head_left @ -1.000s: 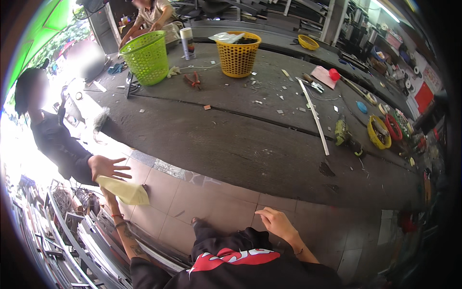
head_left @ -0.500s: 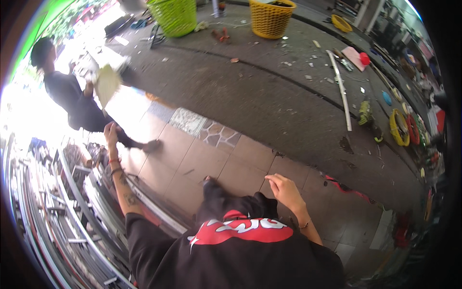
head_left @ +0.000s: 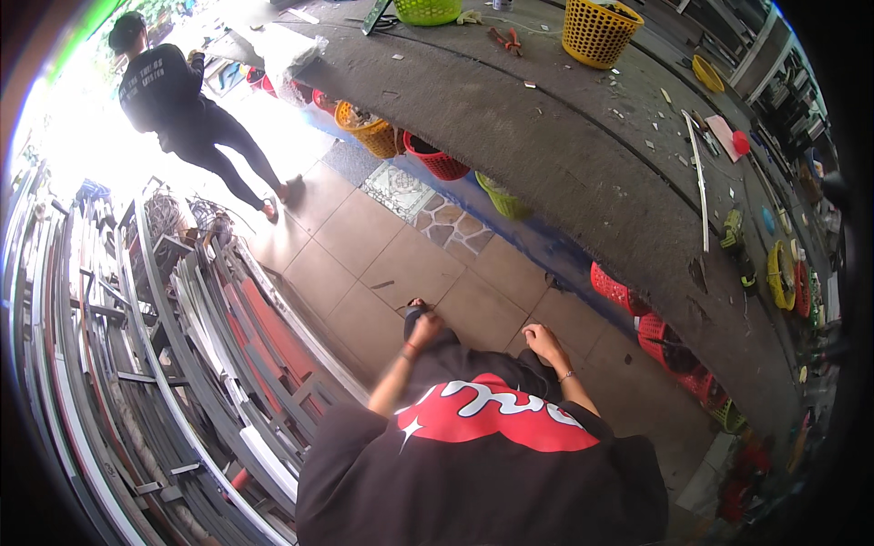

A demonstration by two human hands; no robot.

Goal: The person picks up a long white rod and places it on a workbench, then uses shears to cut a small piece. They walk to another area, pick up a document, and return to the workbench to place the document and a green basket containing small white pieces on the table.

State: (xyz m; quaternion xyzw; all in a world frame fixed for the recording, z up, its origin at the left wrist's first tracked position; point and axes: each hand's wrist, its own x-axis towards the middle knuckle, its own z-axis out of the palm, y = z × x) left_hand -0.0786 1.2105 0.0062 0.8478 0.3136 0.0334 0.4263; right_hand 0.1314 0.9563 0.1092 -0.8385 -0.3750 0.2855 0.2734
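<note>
My left hand (head_left: 424, 328) hangs low over my left leg, blurred, with its fingers hard to make out. No object shows in it. In front of my right thigh is my right hand (head_left: 543, 342), its fingers loosely curled in and nothing visible in them. Neither hand touches the long dark workbench (head_left: 510, 118) to my right. Below the hands are my dark trousers and the tiled floor (head_left: 410, 268).
A rack of long metal profiles (head_left: 196, 364) runs along my left. Red baskets (head_left: 619, 289) and a yellow basket (head_left: 364, 135) sit under the bench edge. Red-handled pliers (head_left: 505, 41) and a pale strip (head_left: 699, 182) lie on top. Ahead stands another person (head_left: 173, 100) in dark clothes.
My left hand has come down from far out on the left to my leg. My right hand's fingers have curled in. The other person has turned away. Baskets under the bench have come into view.
</note>
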